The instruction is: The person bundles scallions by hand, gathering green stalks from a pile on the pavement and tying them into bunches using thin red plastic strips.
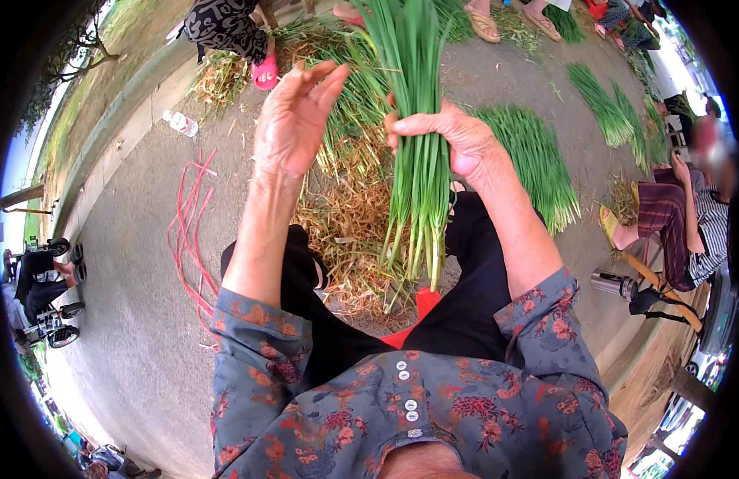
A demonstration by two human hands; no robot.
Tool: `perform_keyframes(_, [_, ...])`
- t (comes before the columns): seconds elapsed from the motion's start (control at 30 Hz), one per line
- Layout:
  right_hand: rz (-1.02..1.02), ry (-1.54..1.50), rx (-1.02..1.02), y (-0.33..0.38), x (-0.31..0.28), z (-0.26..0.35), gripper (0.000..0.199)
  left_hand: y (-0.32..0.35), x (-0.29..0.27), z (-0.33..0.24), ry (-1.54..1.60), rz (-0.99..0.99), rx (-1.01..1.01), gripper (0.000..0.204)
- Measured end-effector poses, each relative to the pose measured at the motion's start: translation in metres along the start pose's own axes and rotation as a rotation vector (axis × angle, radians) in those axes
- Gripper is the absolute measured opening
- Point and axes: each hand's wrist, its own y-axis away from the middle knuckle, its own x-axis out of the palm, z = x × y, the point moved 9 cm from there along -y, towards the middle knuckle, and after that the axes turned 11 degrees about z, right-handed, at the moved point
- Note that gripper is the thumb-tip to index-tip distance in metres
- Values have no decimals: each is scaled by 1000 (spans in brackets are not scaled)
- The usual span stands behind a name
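My right hand [465,144] is closed around the middle of a bunch of green chives [415,188]. Thumb across the front, it holds the bunch upright between my knees, with pale stem ends hanging down and green leaves rising past the top edge. To the left of the bunch, my left hand [294,120] is raised, its fingers loosely curved and apart, with nothing visible in it. Beneath both hands lies a heap of dry brown and green leaf scraps [345,211] on the pavement.
A laid-out pile of chives [533,160] is right of the bunch, with smaller bundles [601,104] farther right. On the left lie pink-red strips [195,215] and a plastic bottle [180,123]. Other people sit nearby; a seated person's striped trousers [663,215] show at right.
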Motion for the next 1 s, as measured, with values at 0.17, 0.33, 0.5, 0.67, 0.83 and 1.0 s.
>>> perform_keyframes(0.17, [-88,-35,-105,9,-27,27,34,14,-46,-35,-53,-176,83,11])
perform_keyframes(0.33, [-124,-61,-231,22,-49,56,33,16,-34,-53,123,-46,46,10])
perform_keyframes(0.5, [-190,-84,-345,35,-71,71,32,27,-23,-14,-637,-121,-322,14])
perform_keyframes(0.67, [-167,-149,-397,39,-80,78,32,55,-7,66,-1948,408,-855,30])
perform_keyframes(0.83, [-247,-193,-370,37,-76,71,27,112,-27,130,-2303,832,-702,56])
perform_keyframes(1.0, [-170,-208,-357,38,-75,71,27,103,-3,134,-2162,827,-604,41])
